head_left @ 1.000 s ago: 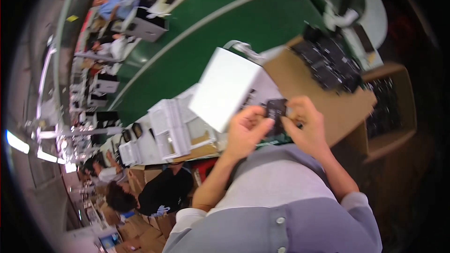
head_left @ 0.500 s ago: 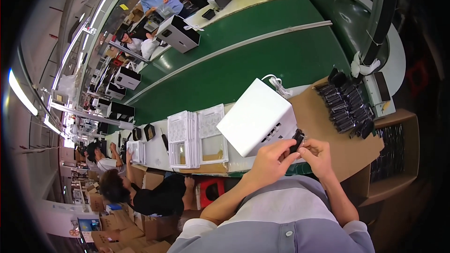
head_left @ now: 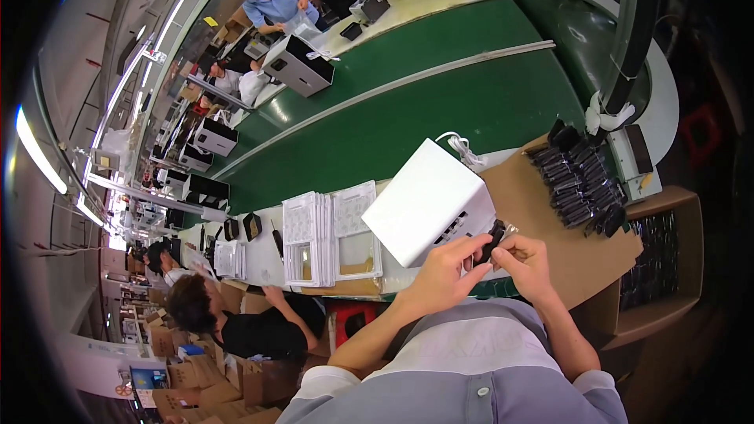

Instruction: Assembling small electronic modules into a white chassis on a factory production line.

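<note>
In front of my body, both hands meet at a small black part with a shiny, light-coloured end. My left hand grips it between thumb and fingers. The thumb and bent fingers of my right hand pinch at its lower right side; the exact grip point is partly hidden. Just beyond my hands stands a white box-shaped device with a row of ports low on its near side. A white cable lies coiled at its far corner.
Brown cardboard lies right of the device, under a pile of black pieces in clear wrapping. An open carton stands at the right. White frames are stacked at left. A green conveyor runs beyond; co-workers sit left and across.
The black part has tilted and shifted slightly in my fingers, and its shiny end now shows. My right hand has moved a little left. The co-worker in black at left has shifted an arm.
</note>
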Motion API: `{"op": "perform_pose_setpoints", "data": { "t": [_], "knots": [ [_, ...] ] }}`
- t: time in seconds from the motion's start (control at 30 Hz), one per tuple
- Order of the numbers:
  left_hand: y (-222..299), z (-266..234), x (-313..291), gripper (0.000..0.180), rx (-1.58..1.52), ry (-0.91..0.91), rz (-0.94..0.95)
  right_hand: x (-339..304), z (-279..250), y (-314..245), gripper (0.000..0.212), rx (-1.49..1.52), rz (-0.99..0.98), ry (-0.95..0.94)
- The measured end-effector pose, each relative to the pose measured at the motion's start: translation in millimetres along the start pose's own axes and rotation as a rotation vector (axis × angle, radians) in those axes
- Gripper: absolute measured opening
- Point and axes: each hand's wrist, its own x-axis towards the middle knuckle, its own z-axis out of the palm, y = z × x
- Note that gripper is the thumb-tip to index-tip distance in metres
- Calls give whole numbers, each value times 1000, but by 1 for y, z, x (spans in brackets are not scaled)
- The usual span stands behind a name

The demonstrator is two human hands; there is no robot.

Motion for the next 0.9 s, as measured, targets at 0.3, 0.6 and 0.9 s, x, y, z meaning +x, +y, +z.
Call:
{"op": "perform_pose_setpoints", "data": {
  "t": [0.3, 0.6, 0.9],
  "knots": [
    [-69, -103, 60, 37, 532, 510, 168, -6, -15, 5, 13, 47, 52, 162],
    [-145, -132, 95, 30, -134, -71, -279, -23, -21, 20, 14, 70, 65, 267],
    [-114, -88, 49, 29, -509, 154, -441, -28, -35, 35, 15, 143, 101, 317]
  ]
}}
